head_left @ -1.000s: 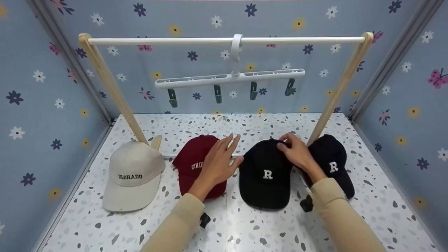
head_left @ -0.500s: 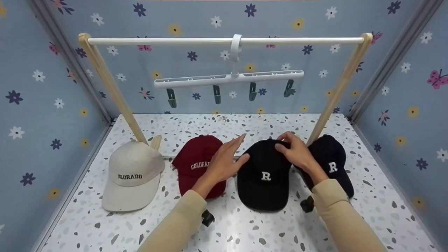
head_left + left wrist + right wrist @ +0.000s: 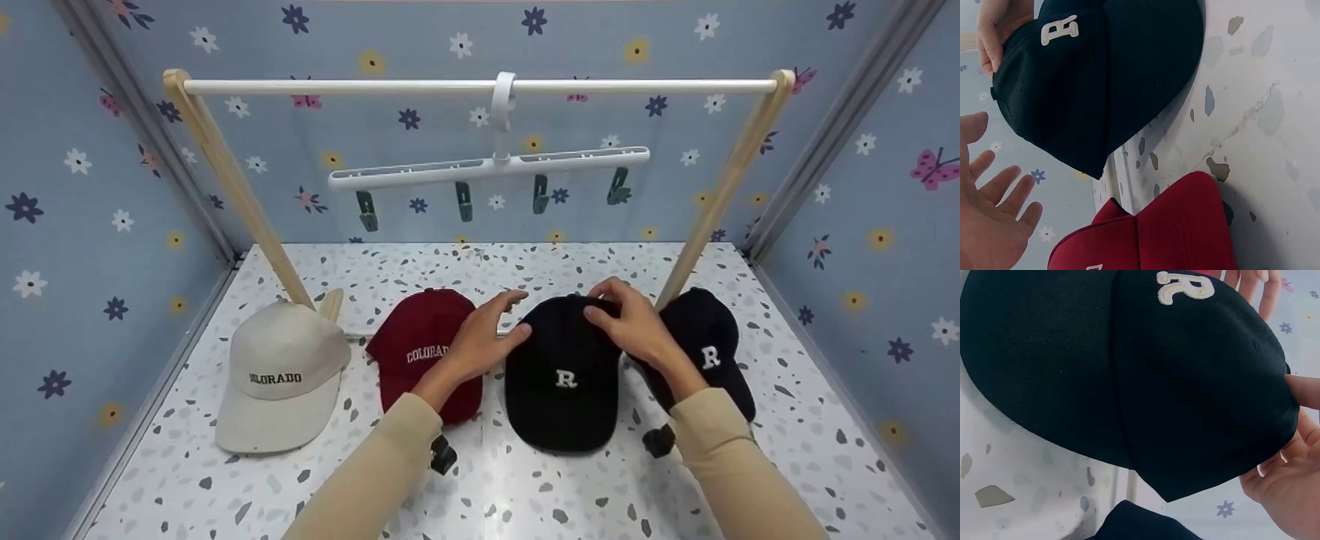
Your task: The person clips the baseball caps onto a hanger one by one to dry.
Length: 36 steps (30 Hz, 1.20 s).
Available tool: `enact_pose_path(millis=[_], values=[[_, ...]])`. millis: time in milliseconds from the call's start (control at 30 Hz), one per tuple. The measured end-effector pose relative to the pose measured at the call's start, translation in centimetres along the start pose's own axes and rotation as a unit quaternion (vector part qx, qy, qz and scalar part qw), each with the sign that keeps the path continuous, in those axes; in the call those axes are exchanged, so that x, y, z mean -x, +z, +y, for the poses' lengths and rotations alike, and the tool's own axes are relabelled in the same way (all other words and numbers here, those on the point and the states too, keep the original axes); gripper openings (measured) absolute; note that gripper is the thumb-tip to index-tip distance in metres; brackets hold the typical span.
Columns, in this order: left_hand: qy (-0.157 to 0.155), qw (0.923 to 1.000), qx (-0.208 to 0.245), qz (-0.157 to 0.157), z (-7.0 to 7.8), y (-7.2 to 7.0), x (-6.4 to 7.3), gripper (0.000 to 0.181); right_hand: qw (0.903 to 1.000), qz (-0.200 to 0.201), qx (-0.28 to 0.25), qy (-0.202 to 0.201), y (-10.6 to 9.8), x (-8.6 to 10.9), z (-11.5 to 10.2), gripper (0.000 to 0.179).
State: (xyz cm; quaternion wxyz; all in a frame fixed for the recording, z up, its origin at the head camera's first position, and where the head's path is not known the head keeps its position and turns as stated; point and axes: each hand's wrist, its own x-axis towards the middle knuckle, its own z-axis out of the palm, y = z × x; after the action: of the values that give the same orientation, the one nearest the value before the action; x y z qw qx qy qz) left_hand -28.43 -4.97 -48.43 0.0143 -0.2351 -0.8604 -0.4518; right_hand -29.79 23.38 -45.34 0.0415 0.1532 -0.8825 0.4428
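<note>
A black baseball cap [image 3: 564, 390] with a white R stands right of the middle of the table, brim toward me. My right hand [image 3: 634, 322] grips its crown at the upper right, thumb on the outside and fingers behind, as the right wrist view shows on the cap's crown [image 3: 1213, 394]. My left hand [image 3: 484, 337] is at the cap's left, fingers extended and spread. In the left wrist view the left hand [image 3: 996, 208] appears apart from the black cap [image 3: 1067, 84]. Partly behind that hand sits a dark red cap [image 3: 427, 322] lettered COLORADO.
A cream cap [image 3: 285, 360] stands at the left, and another dark cap [image 3: 705, 330] with an R at the right, partly behind my right arm. Above, a white hanger [image 3: 491, 166] with several green clips [image 3: 540, 195] hangs from the rack's white rod [image 3: 337, 88].
My left hand has moved right, from over the red cap to the black cap's side, uncovering more red lettering. The black cap has shifted slightly left with my right hand on it.
</note>
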Motion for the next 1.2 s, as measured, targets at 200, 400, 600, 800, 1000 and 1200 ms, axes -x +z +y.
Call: enact_pose_path(millis=[200,400,600,800,1000,1200], values=[[0.013,0.9995,0.023,-0.014,0.2,-0.1,-0.4,0.051,0.9997,-0.010,-0.015,-0.015,-0.2,0.2,-0.8,0.018],[0.024,0.9992,0.028,-0.015,0.2,-0.1,-0.8,0.048,0.9992,-0.012,-0.033,-0.020,-0.2,0.4,-1.4,0.020],[0.034,0.9978,0.049,-0.028,0.2,-0.3,-1.0,0.050,0.9981,-0.032,-0.046,-0.024,-0.4,0.5,-1.9,0.019],[0.028,0.9958,0.075,-0.045,0.4,-0.4,-1.2,0.047,0.9975,-0.037,-0.048,-0.036,-0.6,0.6,-2.3,0.017],[0.024,0.9938,0.100,-0.043,0.5,-0.6,-1.3,0.036,0.9967,-0.037,-0.054,-0.048,-0.7,0.7,-2.3,0.017],[0.027,0.9942,0.091,-0.051,0.6,-0.7,-1.2,0.029,0.9968,-0.036,-0.050,-0.051,-0.9,0.8,-2.2,0.014]])
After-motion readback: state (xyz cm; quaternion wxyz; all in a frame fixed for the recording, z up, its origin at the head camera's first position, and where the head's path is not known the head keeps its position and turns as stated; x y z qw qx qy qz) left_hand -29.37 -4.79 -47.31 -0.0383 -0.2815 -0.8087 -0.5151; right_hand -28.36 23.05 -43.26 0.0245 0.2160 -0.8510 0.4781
